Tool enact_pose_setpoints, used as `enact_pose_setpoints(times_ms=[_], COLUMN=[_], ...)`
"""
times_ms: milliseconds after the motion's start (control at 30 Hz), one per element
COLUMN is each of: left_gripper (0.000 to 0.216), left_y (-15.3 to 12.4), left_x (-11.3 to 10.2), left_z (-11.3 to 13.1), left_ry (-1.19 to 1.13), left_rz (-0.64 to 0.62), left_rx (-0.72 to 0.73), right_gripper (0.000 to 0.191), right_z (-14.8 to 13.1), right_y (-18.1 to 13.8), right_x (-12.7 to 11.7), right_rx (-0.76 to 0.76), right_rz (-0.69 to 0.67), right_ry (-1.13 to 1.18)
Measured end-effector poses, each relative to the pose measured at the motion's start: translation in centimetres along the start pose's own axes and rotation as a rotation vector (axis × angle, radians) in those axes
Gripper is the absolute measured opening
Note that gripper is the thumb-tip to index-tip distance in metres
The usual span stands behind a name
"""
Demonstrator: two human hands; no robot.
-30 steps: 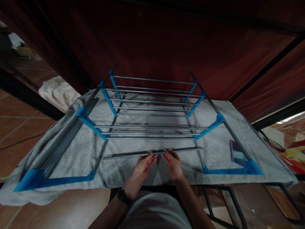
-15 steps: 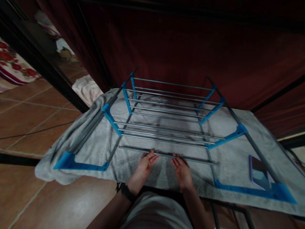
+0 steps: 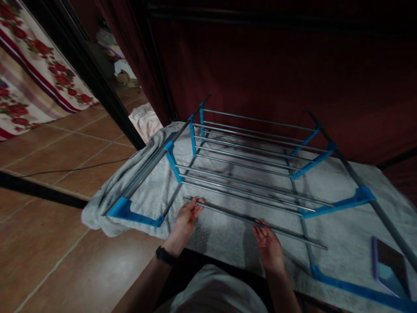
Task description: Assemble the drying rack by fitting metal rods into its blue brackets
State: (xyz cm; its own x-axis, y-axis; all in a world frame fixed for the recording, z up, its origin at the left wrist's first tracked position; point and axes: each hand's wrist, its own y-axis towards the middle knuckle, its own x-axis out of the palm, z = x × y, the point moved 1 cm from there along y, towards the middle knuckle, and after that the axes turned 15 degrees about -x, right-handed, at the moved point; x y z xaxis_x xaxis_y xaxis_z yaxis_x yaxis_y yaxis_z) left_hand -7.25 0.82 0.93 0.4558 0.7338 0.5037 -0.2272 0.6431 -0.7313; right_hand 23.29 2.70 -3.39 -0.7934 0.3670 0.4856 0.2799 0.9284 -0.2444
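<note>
Hazards, largest first.

Rack point(image 3: 243, 198), blue and grey, lying on the blanket point(image 3: 224, 237): likely to shift or splay if you lean on it, the bedding being soft. Two nearer crossbars show bare right ends at the middle right bracket point(image 3: 342, 204); you cannot tell from here whether they are seated, and loose ones could slip out under a knock.

Tubes point(image 3: 146, 171), several, grey, alongside the rack's left pole: may roll or scatter if the blanket is tugged.

Rod point(image 3: 228, 212), one, grey, in front of the rack's nearest crossbars, slanting down to the right: could swing and strike the rack if one grip slips. Contact with the blanket not clear.

Hands, two, set well apart: your left hand point(image 3: 186, 217) pinches the rod near its left end; your right hand point(image 3: 269, 247) holds it in the fingertips, right of its middle, a light grip by the look of it.

Surroundings and obstructions, largest first.

Red cloth point(image 3: 286, 78): hangs behind the rack, limiting reach on the far side.

Floral cloth point(image 3: 35, 65): far left, out of your way.

Lower right pole point(image 3: 304, 230): crossed in view by the rod's right end.

Phone point(image 3: 391, 267), purple-edged: near the front right bracket point(image 3: 361, 290), exposed to a dropped end.

Cable point(image 3: 74, 169): on the floor, left.
</note>
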Motion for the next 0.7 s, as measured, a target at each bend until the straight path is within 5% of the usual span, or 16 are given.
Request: enact_pose_setpoints(times_ms=[300,700], left_gripper=[0.009,0.007], left_y=[0.2,-0.6], left_x=[-1.6,0.0], left_z=[0.8,-0.6], left_ry=[-0.001,0.007], left_rz=[-0.025,-0.022], left_rx=[0.076,0.016], right_gripper=[0.016,0.017], right_z=[-0.6,-0.8], right_y=[1.0,0.4], right_x=[-1.0,0.0], right_rx=[0.004,0.014], right_rz=[0.026,0.011], right_ry=[0.005,0.025])
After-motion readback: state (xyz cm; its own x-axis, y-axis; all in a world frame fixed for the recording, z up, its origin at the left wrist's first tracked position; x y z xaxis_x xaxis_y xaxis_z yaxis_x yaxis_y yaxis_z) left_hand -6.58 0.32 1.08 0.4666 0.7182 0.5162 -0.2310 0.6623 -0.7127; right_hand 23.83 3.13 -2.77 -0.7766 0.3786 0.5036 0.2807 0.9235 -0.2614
